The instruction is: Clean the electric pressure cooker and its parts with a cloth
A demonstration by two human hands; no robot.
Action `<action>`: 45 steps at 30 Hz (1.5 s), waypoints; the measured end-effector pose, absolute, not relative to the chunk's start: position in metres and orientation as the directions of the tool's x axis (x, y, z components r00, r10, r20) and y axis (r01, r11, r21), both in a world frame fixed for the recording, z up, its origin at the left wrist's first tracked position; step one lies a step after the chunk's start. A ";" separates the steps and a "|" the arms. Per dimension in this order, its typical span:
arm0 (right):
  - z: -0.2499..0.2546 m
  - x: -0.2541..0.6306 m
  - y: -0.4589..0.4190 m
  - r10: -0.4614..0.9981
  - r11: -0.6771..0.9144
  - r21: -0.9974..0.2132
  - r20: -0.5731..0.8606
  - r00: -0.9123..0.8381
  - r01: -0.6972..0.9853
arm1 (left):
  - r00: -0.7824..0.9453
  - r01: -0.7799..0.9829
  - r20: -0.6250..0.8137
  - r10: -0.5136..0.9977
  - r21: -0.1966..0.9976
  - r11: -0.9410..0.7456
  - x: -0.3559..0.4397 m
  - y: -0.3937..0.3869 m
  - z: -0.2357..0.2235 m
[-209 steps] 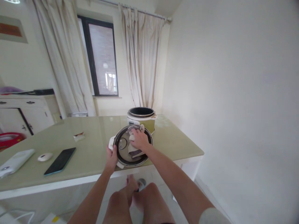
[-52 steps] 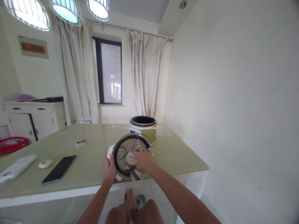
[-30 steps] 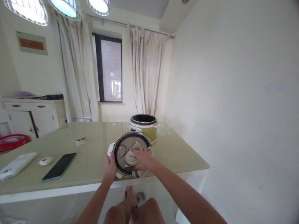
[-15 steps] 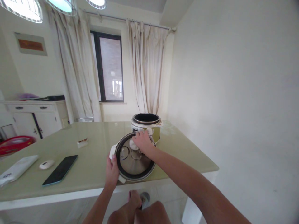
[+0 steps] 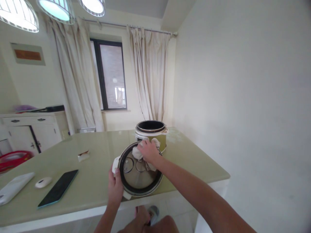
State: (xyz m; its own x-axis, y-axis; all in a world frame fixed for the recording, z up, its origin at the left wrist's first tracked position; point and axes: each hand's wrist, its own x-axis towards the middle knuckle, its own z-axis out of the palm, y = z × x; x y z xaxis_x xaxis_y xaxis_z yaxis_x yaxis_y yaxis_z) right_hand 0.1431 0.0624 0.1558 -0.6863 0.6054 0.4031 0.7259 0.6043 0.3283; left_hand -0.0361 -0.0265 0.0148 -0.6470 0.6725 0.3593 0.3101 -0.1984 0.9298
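Note:
A round cooker lid point(image 5: 138, 176) lies upside down near the table's front edge, its metal inner face up. My left hand point(image 5: 115, 187) grips the lid's left rim, fingers closed on it. My right hand point(image 5: 148, 151) presses a crumpled pale cloth point(image 5: 141, 154) onto the far part of the lid's inner face, fingers closed over the cloth. Just behind the lid stands the open olive-green cooker pot point(image 5: 151, 134).
The pale green table point(image 5: 92, 174) also carries a dark phone point(image 5: 58, 188), a white mouse-like object point(image 5: 43, 182), a white box point(image 5: 14, 188) and a small wrapper point(image 5: 83, 155). A white cabinet point(image 5: 34, 129) and red basin point(image 5: 12, 158) stand left. My knees show under the table's edge.
My right hand has carried the cloth from the near right part of the lid to its far edge, then slightly back toward the middle. My left hand keeps its hold on the rim.

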 end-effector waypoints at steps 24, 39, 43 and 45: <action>0.104 0.154 0.009 0.596 0.796 0.002 0.167 -0.785 0.605 | -0.694 0.340 0.327 0.641 0.934 -0.108 -0.037 -0.020 0.012; 0.170 0.143 0.069 0.478 0.710 0.463 0.236 -0.846 0.531 | -0.684 0.328 0.348 0.641 0.932 -0.156 -0.038 -0.021 0.006; 0.167 0.132 0.072 0.159 0.800 0.534 0.253 -0.954 0.275 | -0.677 0.347 0.356 0.644 0.926 -0.148 -0.037 -0.023 0.004; 0.162 0.128 0.071 0.053 0.844 0.514 0.207 -0.977 0.154 | -0.677 0.357 0.361 0.641 0.923 -0.143 -0.036 -0.024 0.004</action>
